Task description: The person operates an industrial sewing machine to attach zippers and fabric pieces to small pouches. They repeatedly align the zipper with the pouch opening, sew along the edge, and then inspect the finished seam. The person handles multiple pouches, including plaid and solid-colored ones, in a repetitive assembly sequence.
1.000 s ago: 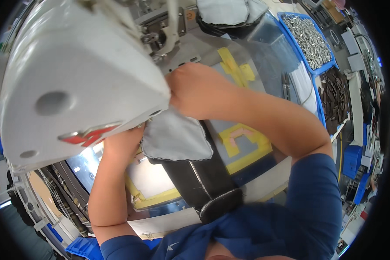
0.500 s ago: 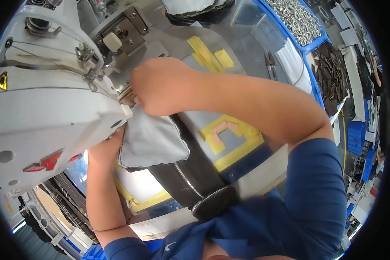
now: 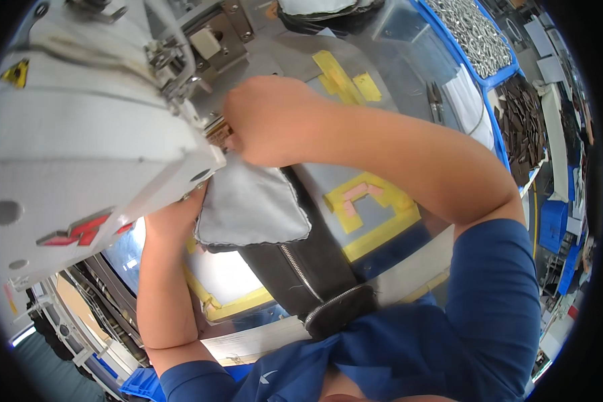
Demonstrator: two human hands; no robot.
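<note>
A dark strip with a metal zipper (image 3: 300, 271) runs from beside the sewing machine (image 3: 100, 161) toward my body. On its upper part lies a light grey fabric panel (image 3: 254, 204) with a rough, dark-edged border. My right hand (image 3: 268, 120) is closed in a fist at the panel's far end, close to the machine's needle area. Its fingers curl underneath, so what they grip is hidden. My left hand (image 3: 175, 218) reaches under the machine head by the panel's left edge; the head hides its fingers. The strip's near end, with a curved zipper, rests against my shirt.
Yellow tape (image 3: 382, 248) marks the work plate. Thread snips (image 3: 435, 102) lie to the right, near a blue bin of metal pieces (image 3: 472, 37) and another of dark brown pieces (image 3: 519, 114). More grey-and-black fabric pieces (image 3: 321, 8) lie at the back.
The whole view has shifted, so machine, fabric and arms appear slightly farther right and higher. Both hands keep about the same place on the fabric.
</note>
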